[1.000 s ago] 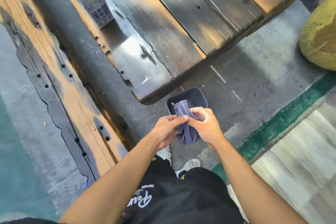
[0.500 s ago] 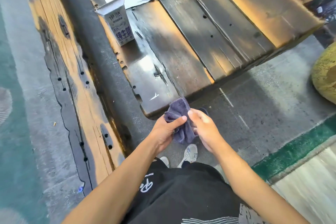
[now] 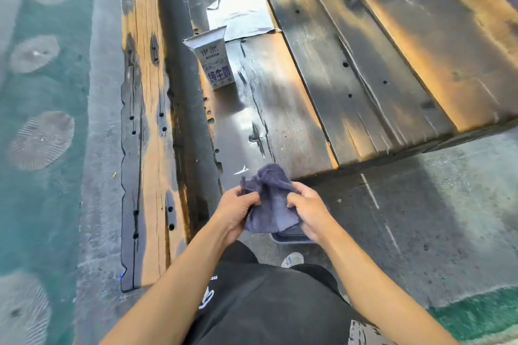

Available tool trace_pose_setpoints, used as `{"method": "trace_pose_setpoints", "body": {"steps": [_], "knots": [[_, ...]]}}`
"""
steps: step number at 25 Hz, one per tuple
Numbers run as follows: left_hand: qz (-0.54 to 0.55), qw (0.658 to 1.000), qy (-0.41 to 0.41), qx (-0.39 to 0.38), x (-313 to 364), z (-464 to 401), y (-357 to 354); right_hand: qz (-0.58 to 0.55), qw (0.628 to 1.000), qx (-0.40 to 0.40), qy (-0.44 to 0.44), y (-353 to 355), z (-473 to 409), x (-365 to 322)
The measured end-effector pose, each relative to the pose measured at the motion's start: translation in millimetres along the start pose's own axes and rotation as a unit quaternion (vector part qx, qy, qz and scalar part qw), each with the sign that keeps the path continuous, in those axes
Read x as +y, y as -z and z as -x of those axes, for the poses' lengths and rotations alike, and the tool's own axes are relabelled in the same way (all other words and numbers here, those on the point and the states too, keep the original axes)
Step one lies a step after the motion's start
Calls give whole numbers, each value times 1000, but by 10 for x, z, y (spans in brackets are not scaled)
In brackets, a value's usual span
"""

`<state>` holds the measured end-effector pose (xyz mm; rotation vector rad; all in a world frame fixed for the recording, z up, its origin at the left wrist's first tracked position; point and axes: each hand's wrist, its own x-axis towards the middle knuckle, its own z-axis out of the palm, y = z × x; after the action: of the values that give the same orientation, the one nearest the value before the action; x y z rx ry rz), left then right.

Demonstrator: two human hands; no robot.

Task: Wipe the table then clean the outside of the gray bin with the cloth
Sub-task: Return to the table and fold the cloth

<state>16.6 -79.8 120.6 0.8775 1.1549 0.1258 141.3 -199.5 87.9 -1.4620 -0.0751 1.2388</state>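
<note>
Bunching the cloth [image 3: 270,199] just short of the table [image 3: 280,120], both hands [image 3: 238,210] [image 3: 311,213] pinch it over the gray bin [image 3: 291,236]. A careless wipe could topple the milk carton [image 3: 214,60] farther up the table.

A white milk carton with blue printed characters [image 3: 215,61] stands upright, slightly tilted in the wide-angle view. Just behind the carton lies a flat, creased sheet of silvery-white paper or foil [image 3: 241,19]. Left of the carton, across a dark gap, runs a long worn wooden bench plank, orange with black patches and bolt holes [image 3: 145,154]. Farther left of the carton, the teal painted ground carries pale oval patches [image 3: 42,140]. Well below the carton, a light grey sneaker toe [image 3: 293,259] rests on grey concrete pavement [image 3: 437,204].
</note>
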Motion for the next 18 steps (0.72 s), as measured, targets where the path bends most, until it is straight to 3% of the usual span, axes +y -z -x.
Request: {"method": "trace_pose_setpoints", "body": {"steps": [4, 11, 13, 16, 18], "knots": [[36, 997, 58, 47, 101, -112, 134, -72, 995, -14, -62, -18, -153, -141], [71, 996, 57, 6, 346, -609, 314, 19, 1000, -4, -22, -188, -581, -312], [85, 994, 68, -5, 441, -773, 363, 119, 993, 19, -8, -232, -721, -367], [92, 993, 74, 21, 527, -1086, 402, 338, 938, 60, 38, -362, -911, -482], [99, 992, 74, 8, 574, -1224, 378, 398, 910, 106, 54, -490, -984, -504]]}}
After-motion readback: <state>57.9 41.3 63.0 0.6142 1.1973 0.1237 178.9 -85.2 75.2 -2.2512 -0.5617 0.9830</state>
